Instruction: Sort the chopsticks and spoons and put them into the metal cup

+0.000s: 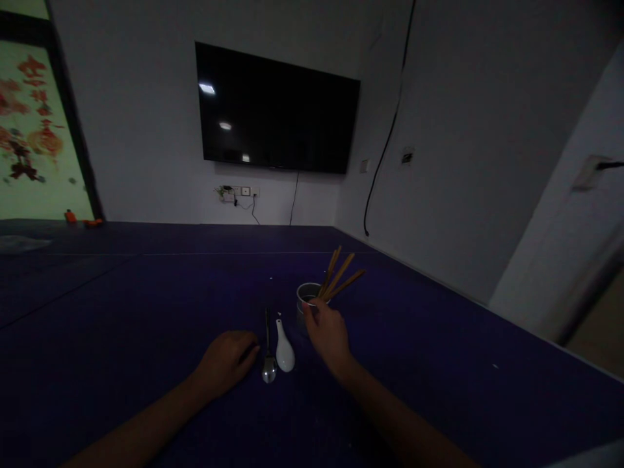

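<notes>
My right hand [327, 330] is at the near right side of a metal cup [303, 313], its thumb and fingers closed at the rim; the hand covers part of the cup. Several wooden chopsticks [341, 274] stand in the cup, fanned out and leaning right, their lower ends hidden. Left of the cup, a white ceramic spoon [285, 354] lies face down on the dark purple tabletop [185, 292]. Beside it lies a metal spoon [268, 369], handle pointing away from me. My left hand [227, 361] rests on the tabletop just left of the metal spoon, thumb and fingers apart, holding nothing.
A black television [277, 110] hangs on the wall beyond the table, with sockets and cables [241, 193] below it. A black cable [390, 130] hangs down the right wall. Small orange objects [71, 216] and clear plastic [22, 244] lie at the far left.
</notes>
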{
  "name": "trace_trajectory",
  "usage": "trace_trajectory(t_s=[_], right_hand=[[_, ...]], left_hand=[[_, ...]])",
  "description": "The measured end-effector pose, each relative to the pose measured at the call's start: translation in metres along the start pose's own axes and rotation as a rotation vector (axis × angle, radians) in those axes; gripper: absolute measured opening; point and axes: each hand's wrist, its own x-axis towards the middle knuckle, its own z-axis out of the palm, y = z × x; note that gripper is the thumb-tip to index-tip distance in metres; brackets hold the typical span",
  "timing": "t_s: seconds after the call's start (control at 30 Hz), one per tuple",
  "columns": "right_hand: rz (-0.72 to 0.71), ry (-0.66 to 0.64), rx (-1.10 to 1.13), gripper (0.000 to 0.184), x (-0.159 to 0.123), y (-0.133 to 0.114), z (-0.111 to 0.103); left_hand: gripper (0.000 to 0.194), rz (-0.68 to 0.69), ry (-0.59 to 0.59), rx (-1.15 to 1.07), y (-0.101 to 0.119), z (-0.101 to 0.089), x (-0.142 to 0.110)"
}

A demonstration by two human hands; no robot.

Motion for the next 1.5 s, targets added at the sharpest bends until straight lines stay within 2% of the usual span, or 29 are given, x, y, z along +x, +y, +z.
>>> trace_trajectory(t_s=[0.27,0.57,0.93,1.33,1.5], right_hand=[[0.03,-0.012,-0.16,0.046,0.012,0.01,-0.014],[0.068,0.002,-0.195,0.029,0.015,0.014,-0.014],[0.041,0.018,-0.263,0.032,0.015,0.014,-0.014],[-0.023,0.088,-0.221,0.035,0.011,0.012,-0.014],[-0.064,0.217,-0.22,0.042,0.008,0.015,-0.013]], left_hand=[[0.025,0.004,-0.01,-0.009,-0.005,0.003,0.001],[0.025,-0.001,0.009,-0.003,-0.004,0.004,0.0],[0.026,0.006,0.003,0.004,-0.003,0.002,0.0],[0.025,0.01,-0.002,-0.011,-0.002,0.002,0.0],[0.024,0.013,0.001,-0.011,-0.004,0.004,0.0]])
